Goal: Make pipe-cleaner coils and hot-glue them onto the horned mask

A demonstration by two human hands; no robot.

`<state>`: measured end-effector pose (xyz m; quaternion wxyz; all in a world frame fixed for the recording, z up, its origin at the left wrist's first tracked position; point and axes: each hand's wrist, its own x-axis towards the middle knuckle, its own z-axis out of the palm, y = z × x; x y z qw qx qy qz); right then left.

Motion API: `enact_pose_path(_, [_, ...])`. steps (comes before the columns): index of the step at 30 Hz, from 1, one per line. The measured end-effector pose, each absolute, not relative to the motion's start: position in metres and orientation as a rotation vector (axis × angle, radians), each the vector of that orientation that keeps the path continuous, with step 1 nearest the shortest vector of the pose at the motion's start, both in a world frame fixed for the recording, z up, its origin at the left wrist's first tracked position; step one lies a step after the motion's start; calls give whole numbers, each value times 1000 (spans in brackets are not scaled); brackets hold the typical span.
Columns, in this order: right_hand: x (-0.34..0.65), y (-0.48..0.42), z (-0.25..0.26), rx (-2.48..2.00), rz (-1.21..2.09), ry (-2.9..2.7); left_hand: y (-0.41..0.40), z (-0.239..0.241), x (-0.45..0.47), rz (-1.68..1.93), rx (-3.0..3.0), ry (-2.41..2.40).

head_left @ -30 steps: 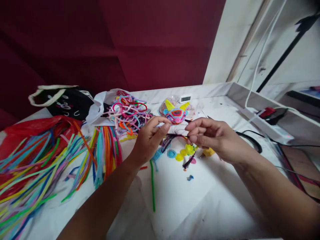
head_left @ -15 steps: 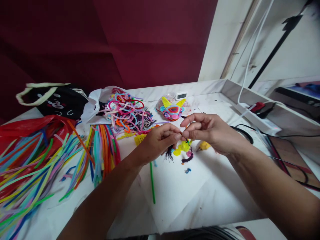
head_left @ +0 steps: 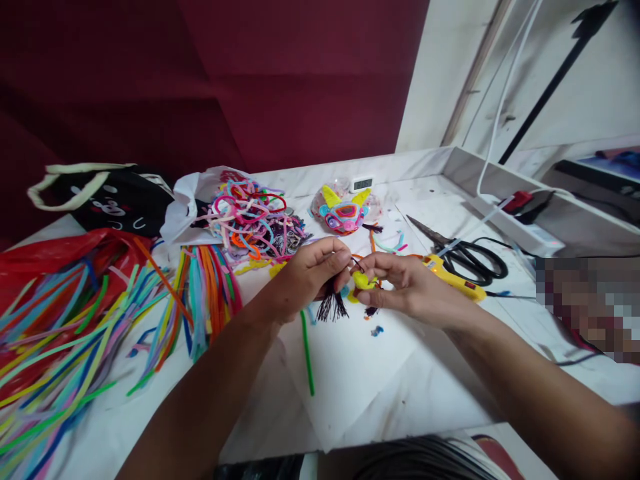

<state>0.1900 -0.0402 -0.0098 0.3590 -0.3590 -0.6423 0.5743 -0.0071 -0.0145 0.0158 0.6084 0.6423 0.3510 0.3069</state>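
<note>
Btwn R fingertips, yel pc

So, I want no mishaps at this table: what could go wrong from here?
The black tassel hanging at the left hand could tangle. The small yellow piece pinched in the right hand might slip. The yellow glue gun near that hand could burn it, if hot.
</note>
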Motion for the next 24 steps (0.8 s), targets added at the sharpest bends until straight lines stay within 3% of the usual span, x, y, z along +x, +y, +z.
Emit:
enact_pose_path(5, [193, -42, -17, -1019, 1389, -1522, -11, 11, -8, 785, 1693, 881])
enact_pose_path(15, [192, -46, -17, -1104, 678, -1759, -10, 9, -3, 781, 1927, 923])
enact_pose_path(19, [192, -43, -21, -1086, 750, -1659, -11, 7, -1, 750, 1950, 922])
enact_pose_path(24, [194, -40, -25, -1103, 1068, -1379, -12, 6, 1, 736, 2003, 962])
